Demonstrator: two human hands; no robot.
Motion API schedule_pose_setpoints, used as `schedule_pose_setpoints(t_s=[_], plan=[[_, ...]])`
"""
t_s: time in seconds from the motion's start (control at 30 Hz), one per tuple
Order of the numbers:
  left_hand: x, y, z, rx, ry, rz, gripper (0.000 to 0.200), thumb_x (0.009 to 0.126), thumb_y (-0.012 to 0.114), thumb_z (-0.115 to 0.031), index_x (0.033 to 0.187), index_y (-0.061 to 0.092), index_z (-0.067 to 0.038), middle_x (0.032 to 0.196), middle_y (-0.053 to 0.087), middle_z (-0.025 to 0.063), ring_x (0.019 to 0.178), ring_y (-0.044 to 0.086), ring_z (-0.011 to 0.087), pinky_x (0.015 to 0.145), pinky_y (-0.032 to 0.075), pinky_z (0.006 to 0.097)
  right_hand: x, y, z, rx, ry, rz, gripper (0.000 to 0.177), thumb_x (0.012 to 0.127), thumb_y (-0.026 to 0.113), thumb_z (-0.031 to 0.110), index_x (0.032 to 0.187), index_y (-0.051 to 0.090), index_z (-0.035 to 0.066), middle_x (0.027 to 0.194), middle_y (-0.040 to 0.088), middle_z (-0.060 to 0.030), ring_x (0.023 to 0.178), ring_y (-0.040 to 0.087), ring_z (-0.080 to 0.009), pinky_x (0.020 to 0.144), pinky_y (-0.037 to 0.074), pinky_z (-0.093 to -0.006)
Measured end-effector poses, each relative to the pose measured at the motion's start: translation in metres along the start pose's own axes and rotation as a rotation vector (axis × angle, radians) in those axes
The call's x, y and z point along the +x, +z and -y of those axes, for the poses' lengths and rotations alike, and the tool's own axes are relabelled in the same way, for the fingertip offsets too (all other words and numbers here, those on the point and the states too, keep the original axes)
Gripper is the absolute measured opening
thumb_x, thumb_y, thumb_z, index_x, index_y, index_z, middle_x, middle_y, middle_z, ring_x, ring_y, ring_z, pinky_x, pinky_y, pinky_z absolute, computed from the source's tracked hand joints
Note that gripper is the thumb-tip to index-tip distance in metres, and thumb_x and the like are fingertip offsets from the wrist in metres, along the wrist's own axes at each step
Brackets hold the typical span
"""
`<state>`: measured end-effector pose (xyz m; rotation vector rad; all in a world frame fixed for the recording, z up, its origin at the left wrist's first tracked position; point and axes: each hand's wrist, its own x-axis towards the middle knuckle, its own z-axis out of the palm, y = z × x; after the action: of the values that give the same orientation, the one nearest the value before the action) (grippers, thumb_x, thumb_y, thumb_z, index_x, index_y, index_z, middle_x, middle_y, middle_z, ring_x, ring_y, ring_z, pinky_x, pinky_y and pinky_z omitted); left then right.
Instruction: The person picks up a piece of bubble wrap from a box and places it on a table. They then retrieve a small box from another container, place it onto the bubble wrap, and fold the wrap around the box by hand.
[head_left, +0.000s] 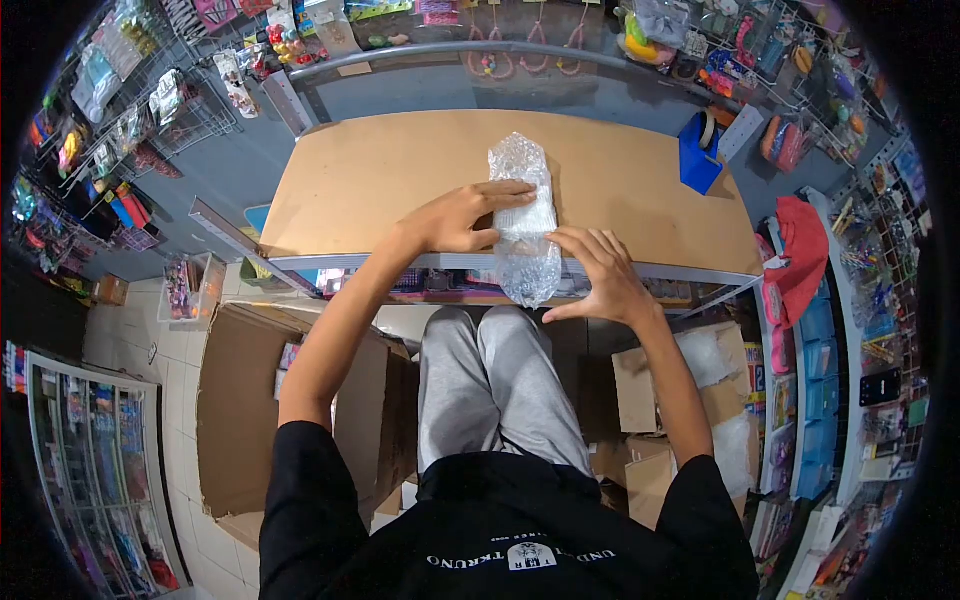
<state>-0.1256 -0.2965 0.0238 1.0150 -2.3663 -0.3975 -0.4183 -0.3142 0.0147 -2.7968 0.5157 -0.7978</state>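
A long package in clear bubble wrap [526, 222] lies across the front of the wooden tabletop, its lower end hanging over the edge towards my lap. What is inside the wrap cannot be made out. My left hand [462, 215] rests on the package from the left, its fingers stretched flat over the top and the thumb near the left side. At the package's right side, my right hand [602, 272] touches the wrap with its fingertips; its fingers are extended and the thumb is spread apart, close to the hanging end.
A blue tape dispenser [701, 155] stands at the table's [390, 175] right end. Open cardboard boxes [245, 400] flank my legs, with bubble wrap in the right-hand box [640, 395]. Racks of small goods line both sides, and a red cloth [800, 255] hangs at right.
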Motion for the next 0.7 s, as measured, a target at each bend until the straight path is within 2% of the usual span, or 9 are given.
schedule_pose_setpoints(t_s=[0.13, 0.23, 0.33, 0.43, 0.7], plan=[[-0.002, 0.003, -0.001, 0.023, 0.008, -0.009, 0.074, 0.069, 0.057, -0.010, 0.142, 0.050, 0.000, 0.149, 0.046, 0.0213, 0.140, 0.041, 0.0373, 0.119, 0.030, 0.0441, -0.001, 0.016, -0.007, -0.100, -0.008, -0.027, 0.071, 0.067, 0.085, 0.028, 0.131, 0.059, 0.012, 0.131, 0.058, -0.0082, 0.122, 0.055, -0.0290, 0.101, 0.043, -0.0413], [-0.003, 0.007, 0.000, -0.003, -0.022, -0.012, 0.080, 0.065, 0.057, -0.011, 0.144, 0.048, -0.001, 0.152, 0.042, 0.0217, 0.141, 0.039, 0.0389, 0.121, 0.027, 0.0462, 0.000, 0.021, -0.009, -0.096, -0.036, -0.091, 0.057, 0.072, 0.081, 0.020, 0.125, 0.063, 0.012, 0.125, 0.062, -0.0056, 0.119, 0.056, -0.0259, 0.100, 0.043, -0.0409], [-0.004, 0.009, 0.003, -0.028, -0.003, -0.036, 0.081, 0.064, 0.059, -0.010, 0.144, 0.049, -0.002, 0.152, 0.043, 0.0217, 0.141, 0.039, 0.0392, 0.121, 0.027, 0.0464, 0.004, 0.023, -0.010, -0.087, -0.097, -0.152, 0.039, 0.074, 0.078, 0.014, 0.112, 0.070, 0.011, 0.116, 0.066, -0.0040, 0.115, 0.060, -0.0239, 0.098, 0.044, -0.0390], [-0.004, 0.010, 0.004, -0.011, -0.002, -0.038, 0.080, 0.065, 0.061, -0.011, 0.144, 0.049, -0.002, 0.152, 0.043, 0.0216, 0.141, 0.039, 0.0392, 0.120, 0.027, 0.0465, 0.006, 0.023, -0.008, -0.086, -0.095, -0.198, 0.029, 0.074, 0.077, 0.010, 0.103, 0.072, 0.010, 0.110, 0.069, -0.0027, 0.111, 0.062, -0.0225, 0.095, 0.044, -0.0377], [-0.005, 0.014, 0.002, 0.000, -0.002, -0.068, 0.075, 0.071, 0.064, -0.015, 0.143, 0.050, -0.003, 0.150, 0.045, 0.0202, 0.139, 0.041, 0.0385, 0.119, 0.030, 0.0460, 0.010, 0.022, -0.009, -0.085, -0.104, -0.233, 0.024, 0.075, 0.075, 0.007, 0.099, 0.071, 0.010, 0.100, 0.071, -0.0036, 0.104, 0.065, -0.0207, 0.089, 0.044, -0.0366]])
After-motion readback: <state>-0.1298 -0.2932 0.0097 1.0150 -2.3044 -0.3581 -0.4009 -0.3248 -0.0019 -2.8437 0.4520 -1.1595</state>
